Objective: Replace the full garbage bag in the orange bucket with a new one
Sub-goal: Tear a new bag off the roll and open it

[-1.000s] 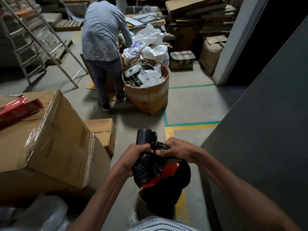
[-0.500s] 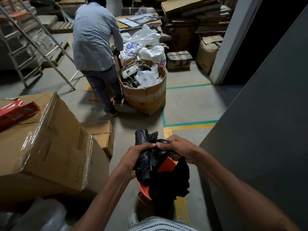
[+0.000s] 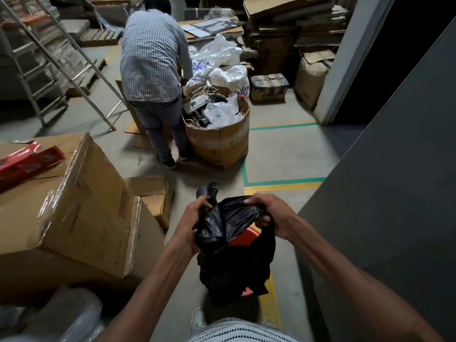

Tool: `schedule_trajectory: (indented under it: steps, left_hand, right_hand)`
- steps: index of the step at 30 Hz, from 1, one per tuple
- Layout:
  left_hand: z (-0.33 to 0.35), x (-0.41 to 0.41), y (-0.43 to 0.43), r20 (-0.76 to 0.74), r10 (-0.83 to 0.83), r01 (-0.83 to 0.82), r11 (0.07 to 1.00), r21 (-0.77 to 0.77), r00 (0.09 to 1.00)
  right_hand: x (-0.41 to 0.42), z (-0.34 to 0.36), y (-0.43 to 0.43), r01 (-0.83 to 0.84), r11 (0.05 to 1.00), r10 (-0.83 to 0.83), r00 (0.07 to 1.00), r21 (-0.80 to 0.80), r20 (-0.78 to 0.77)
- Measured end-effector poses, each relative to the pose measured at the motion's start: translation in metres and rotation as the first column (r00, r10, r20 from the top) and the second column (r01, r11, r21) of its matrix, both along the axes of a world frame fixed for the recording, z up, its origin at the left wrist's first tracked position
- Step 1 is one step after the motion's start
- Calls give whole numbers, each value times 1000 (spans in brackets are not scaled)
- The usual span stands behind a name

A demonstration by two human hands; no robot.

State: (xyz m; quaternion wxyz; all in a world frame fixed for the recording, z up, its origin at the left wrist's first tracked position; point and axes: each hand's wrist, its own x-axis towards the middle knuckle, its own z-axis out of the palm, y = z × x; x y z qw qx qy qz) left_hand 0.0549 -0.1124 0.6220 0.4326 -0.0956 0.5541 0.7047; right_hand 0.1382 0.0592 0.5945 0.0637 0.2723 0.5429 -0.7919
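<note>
I hold a black garbage bag [image 3: 230,219] in both hands above the orange bucket [image 3: 243,239]. My left hand [image 3: 195,218] grips the bunched left part of the bag together with a dark roll [image 3: 209,191] that sticks up past my fingers. My right hand [image 3: 270,213] pinches the bag's right edge, and the plastic is stretched between the two hands. Only a patch of the bucket's orange rim shows under the bag; black plastic hangs over the rest down to the floor.
Large taped cardboard boxes [image 3: 74,211] stand close on my left, with a red tool [image 3: 27,161] on top. A grey wall panel [image 3: 385,193] is on my right. Ahead, a person [image 3: 154,70] bends over a cardboard bin [image 3: 222,141] full of wires and plastic. A ladder [image 3: 49,60] leans at far left.
My hands have moved apart and stretched the bag wider between them. The person ahead has shifted a little, and my view has swung slightly.
</note>
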Motion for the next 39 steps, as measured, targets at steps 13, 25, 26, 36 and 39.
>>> schedule_trajectory:
  steps: [13, 25, 26, 36, 39]
  left_hand:
    - [-1, 4, -1, -149, -51, 53, 999, 9, 988]
    - [26, -7, -5, -291, -299, 293, 954, -67, 909]
    - [24, -6, 0, -319, -311, 283, 950, -130, 896]
    - [-3, -12, -10, -114, -104, 89, 988, -128, 988]
    - [-6, -19, -13, -46, -77, 72, 992, -105, 996]
  right_hand:
    - [-20, 10, -24, -407, 889, 407, 912, 211, 43]
    - [-27, 20, -42, -178, 905, 192, 981, 387, 3]
    - [-27, 19, -47, -151, 898, 171, 985, 413, -11]
    - [-23, 40, -9, -392, 753, 387, 913, 528, 127]
    - [-20, 29, -6, -256, 908, 255, 966, 333, 46]
